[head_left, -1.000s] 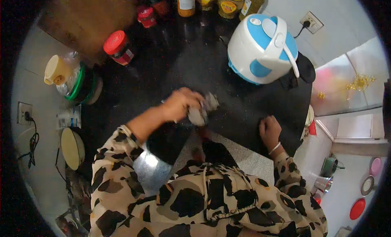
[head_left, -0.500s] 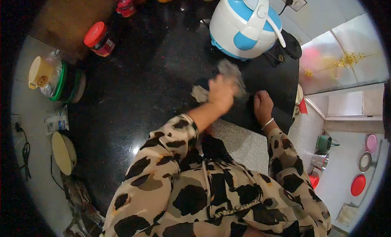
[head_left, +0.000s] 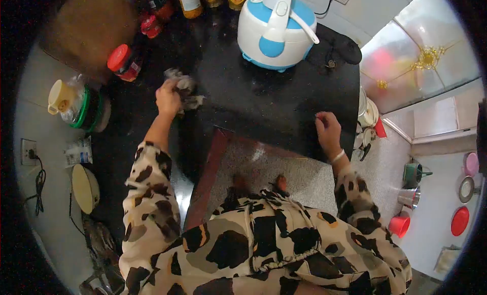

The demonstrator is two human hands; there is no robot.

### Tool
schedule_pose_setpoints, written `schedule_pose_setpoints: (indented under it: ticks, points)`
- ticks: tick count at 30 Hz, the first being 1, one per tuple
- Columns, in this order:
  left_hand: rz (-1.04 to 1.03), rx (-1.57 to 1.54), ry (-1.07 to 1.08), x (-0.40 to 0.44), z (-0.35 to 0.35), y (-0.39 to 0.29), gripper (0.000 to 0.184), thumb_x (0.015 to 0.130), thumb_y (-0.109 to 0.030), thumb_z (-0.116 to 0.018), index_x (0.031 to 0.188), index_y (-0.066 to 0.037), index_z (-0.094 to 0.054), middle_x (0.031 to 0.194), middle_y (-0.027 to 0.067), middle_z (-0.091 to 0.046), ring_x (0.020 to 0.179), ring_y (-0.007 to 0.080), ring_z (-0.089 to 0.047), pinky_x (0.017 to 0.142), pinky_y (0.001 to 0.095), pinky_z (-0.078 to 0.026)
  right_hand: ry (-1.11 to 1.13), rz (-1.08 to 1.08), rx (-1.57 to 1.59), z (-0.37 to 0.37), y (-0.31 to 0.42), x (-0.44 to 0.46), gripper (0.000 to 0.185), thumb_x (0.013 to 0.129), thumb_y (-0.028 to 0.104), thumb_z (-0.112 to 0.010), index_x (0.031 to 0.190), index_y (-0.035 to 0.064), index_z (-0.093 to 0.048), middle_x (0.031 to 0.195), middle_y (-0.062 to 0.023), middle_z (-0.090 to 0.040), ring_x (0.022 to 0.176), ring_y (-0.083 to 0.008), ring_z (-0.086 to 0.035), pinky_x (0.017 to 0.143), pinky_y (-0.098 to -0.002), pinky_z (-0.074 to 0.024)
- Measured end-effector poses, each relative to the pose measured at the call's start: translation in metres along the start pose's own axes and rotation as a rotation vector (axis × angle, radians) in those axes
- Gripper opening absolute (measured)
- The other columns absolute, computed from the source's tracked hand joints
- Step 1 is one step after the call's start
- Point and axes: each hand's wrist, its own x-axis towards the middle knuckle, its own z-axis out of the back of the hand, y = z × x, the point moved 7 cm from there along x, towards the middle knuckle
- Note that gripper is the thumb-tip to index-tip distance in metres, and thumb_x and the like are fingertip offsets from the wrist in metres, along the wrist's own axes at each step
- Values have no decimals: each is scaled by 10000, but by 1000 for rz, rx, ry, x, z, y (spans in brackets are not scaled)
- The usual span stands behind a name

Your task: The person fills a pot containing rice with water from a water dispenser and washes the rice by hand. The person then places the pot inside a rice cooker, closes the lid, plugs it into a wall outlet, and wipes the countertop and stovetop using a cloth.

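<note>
A crumpled grey cloth is bunched under my left hand, whose fingers are closed on it against the black countertop. The cloth's far end looks smeared by motion. My right hand, with a light bangle at the wrist, is at the right front part of the counter. Its fingers are curled in and nothing shows in them. Beyond the cloth, to the left, stands a red-lidded jar.
A blue and white rice cooker stands at the back, near a dark cord. Several jars line the far edge. On the left are a green-rimmed container, a beige mug and a cream bowl.
My left hand has swept the cloth from the front of the rice cooker over to the left. My right hand has stayed at the counter's right side. The view has shifted slightly.
</note>
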Motion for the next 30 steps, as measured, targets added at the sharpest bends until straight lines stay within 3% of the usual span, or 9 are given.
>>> schedule_pose_setpoints:
  ticks: [2,8,10,18,22,23,25,27,30]
  points:
    - [457,245,103,-5,-27,47,390,767,-75,-547,1133,-188,-623,1278,17,-520,1135,331,-477,899,470,-452,-87,199,-241,33,13,-26,242,771,77,-608,1005,12,-606,985,-168,-583,876,-316,-562,783,-362,-450]
    - [391,319,96,-4,-128,-92,320,812,-227,-564,1129,-224,-608,1270,13,-489,1120,304,-447,820,477,-460,7,-51,-553,80,-54,-103,416,814,112,-588,1202,-10,-501,1262,-249,-440,1171,-415,-424,992,-452,-342]
    - [162,399,164,-24,-156,-160,301,817,-223,-546,1109,-207,-619,1258,8,-487,1078,289,-457,772,467,-457,16,-79,-511,82,-68,-111,446,832,119,-571,1245,-15,-466,1313,-256,-398,1204,-422,-399,1015,-461,-323]
    - [-529,-44,565,-179,-203,-345,339,697,-52,-562,995,-182,-659,1280,23,-503,1091,319,-451,802,474,-439,-11,-59,-426,81,-73,-120,453,871,85,-481,1309,-4,-407,1382,-239,-310,1269,-418,-317,1049,-460,-281]
    - [-708,-197,468,-199,-184,-314,289,734,-107,-561,982,-201,-676,1256,-4,-513,1115,279,-449,816,460,-423,16,-45,-365,85,-72,-119,460,876,98,-463,1316,-15,-395,1385,-237,-302,1273,-409,-311,1060,-443,-259]
    - [-649,-38,508,-181,-170,-297,279,729,-106,-556,957,-205,-682,1247,-2,-537,1076,275,-488,819,432,-441,6,-89,-285,86,-67,-117,460,876,107,-458,1314,-23,-397,1378,-233,-316,1273,-398,-313,1061,-428,-259]
    - [-591,-64,158,-135,-132,-244,265,678,-48,-579,901,-150,-682,1043,48,-640,893,312,-571,782,399,-474,5,-96,-268,86,-72,-118,458,875,110,-461,1309,-25,-402,1377,-234,-317,1271,-397,-318,1061,-427,-260]
    - [-215,204,62,-100,-111,-174,278,685,-16,-566,921,-122,-668,1065,84,-633,940,332,-568,818,403,-471,9,-101,-258,88,-74,-120,456,874,113,-464,1304,-26,-407,1376,-235,-317,1269,-395,-322,1061,-426,-260]
    - [93,409,-9,-92,-106,-150,353,731,-71,-583,1062,-172,-653,1236,61,-531,1056,349,-493,830,448,-469,36,-112,-317,91,-69,-115,445,875,103,-467,1297,-29,-415,1371,-232,-330,1259,-399,-334,1061,-421,-264]
